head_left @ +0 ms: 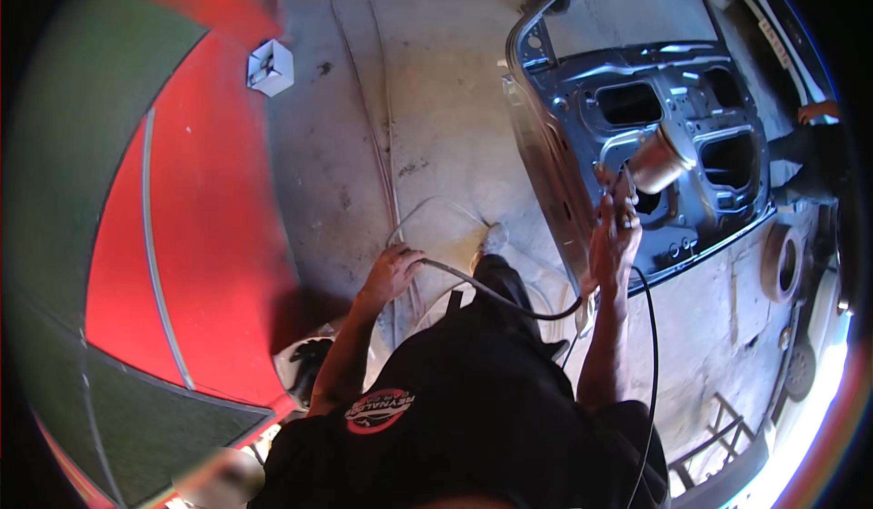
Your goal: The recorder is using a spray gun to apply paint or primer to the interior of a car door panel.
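Observation:
My right hand (pixel 615 236) is closed round the handle of a spray gun (pixel 626 184), whose metal cup (pixel 662 158) tilts up to the right. Behind it is a dark blue-grey car door (pixel 582 86), its inner side bare with several cut-outs; the cup overlaps it in view, and I cannot tell the distance between them. My left hand (pixel 395 271), lower and to the left, grips a dark air hose (pixel 509 302). This hose sags across in front of my body and rises toward the gun. A thin black cable (pixel 654 354) hangs beside my right forearm.
A large red car body (pixel 218 227) with dark glass fills the left side, a small white box (pixel 270 68) at its far edge. Hoses (pixel 377 136) run along the concrete floor. At the right are a person (pixel 809 159), a tyre (pixel 780 262) and a metal frame (pixel 723 432).

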Demonstrator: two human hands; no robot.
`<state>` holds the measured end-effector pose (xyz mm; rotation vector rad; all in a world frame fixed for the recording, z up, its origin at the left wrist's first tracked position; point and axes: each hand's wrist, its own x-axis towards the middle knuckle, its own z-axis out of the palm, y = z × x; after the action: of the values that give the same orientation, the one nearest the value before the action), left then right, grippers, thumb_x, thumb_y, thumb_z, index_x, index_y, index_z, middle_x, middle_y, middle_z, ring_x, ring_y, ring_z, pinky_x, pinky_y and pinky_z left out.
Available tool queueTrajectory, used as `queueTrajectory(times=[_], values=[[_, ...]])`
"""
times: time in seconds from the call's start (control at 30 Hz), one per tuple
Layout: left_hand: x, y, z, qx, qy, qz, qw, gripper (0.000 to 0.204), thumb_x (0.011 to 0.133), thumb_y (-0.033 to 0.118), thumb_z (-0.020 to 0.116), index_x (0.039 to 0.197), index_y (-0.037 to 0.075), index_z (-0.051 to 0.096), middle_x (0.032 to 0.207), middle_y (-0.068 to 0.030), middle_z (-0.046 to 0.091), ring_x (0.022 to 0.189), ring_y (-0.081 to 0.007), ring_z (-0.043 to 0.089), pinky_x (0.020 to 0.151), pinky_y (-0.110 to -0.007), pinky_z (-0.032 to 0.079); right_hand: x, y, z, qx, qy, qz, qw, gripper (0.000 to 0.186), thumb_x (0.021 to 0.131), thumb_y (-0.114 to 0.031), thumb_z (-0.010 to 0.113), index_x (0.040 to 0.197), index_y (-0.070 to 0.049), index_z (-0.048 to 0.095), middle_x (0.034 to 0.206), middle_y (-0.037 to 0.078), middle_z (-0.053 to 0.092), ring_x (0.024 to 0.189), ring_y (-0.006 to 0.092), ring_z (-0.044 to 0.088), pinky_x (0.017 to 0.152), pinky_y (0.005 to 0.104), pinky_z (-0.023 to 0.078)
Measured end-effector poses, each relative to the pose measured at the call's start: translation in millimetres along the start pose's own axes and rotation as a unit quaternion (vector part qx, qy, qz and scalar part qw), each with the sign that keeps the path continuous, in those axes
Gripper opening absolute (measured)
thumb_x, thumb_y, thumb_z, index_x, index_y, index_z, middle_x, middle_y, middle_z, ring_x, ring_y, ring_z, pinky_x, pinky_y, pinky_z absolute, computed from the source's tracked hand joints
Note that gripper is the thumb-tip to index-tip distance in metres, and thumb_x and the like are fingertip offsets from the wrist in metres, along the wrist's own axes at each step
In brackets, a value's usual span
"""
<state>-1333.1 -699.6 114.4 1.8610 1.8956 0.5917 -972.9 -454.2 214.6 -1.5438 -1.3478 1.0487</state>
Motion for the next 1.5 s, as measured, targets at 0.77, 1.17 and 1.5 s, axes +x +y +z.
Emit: queueTrajectory(times=[0.77, 1.17, 1.5], values=[[362, -236, -61, -0.033, -0.345, 0.189, 0.919, 0.019, 0.095, 0.019, 0.067, 0.109, 0.006, 0.073, 0.098, -0.0138, 0.066, 0.098, -0.0330, 0.067, 0.089, -0.043, 0.054, 167, -95, 229, -0.119, 0.149, 0.235, 0.953, 0.038, 0.099, -0.035, 0.067, 0.105, 0.002, 0.066, 0.070, 0.015, 0.063, 0.065, 0.0225, 0.053, 0.066, 0.0434, 0.048], [525, -330, -144, -0.070, -0.500, 0.265, 0.821, 0.024, 0.095, 0.015, 0.063, 0.114, 0.004, 0.073, 0.102, -0.0190, 0.069, 0.100, -0.0375, 0.068, 0.091, -0.044, 0.054, 109, -131, 331, -0.045, 0.375, 0.275, 0.884, 0.042, 0.100, -0.042, 0.068, 0.098, 0.000, 0.066, 0.068, 0.001, 0.056, 0.057, 0.0104, 0.051, 0.053, 0.0309, 0.044], [528, -287, -167, 0.033, -0.502, 0.382, 0.775, 0.021, 0.094, 0.015, 0.067, 0.111, 0.006, 0.075, 0.093, -0.0170, 0.068, 0.092, -0.0373, 0.065, 0.084, -0.045, 0.053, -14, -59, 367, 0.075, 0.561, 0.324, 0.758, 0.034, 0.099, -0.032, 0.070, 0.102, 0.001, 0.069, 0.070, 0.005, 0.060, 0.065, 0.0155, 0.052, 0.061, 0.0382, 0.045]])
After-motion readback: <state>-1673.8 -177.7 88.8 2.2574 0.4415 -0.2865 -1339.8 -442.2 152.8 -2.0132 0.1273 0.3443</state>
